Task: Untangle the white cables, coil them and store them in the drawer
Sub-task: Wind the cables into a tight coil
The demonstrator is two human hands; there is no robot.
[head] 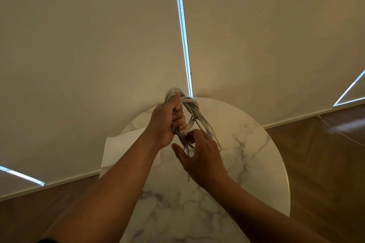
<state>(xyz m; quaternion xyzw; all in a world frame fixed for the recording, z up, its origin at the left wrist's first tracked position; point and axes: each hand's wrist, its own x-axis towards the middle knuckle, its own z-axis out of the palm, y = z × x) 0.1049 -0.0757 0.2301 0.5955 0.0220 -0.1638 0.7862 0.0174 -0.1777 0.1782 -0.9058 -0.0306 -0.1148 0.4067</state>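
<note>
1. The white cables [189,116] are being held as a bundle of long loops in the air above the round marble table [256,154], well clear of its top.
2. The left hand [166,122] is being kept closed in a fist around the gathered strands near the upper bend of the loops; the bundle is being carried by this hand alone.
3. The right hand [199,156] is being held open, fingers spread and slightly curled, just below and beside the hanging lower loops. Contact with the strands cannot be confirmed; nothing is being gripped by it.
4. The cables are being judged light, limp and smooth-jacketed: loops are being expected to sag, slide over one another and spring apart if the fist is loosened.
5. Hold is being advised at the gathered neck where the strands cross, with the free hand taking the bottom of the loops to keep them together.
6. A white sheet [126,148] is being noted on the table under the left forearm. No drawer is being shown.
</note>
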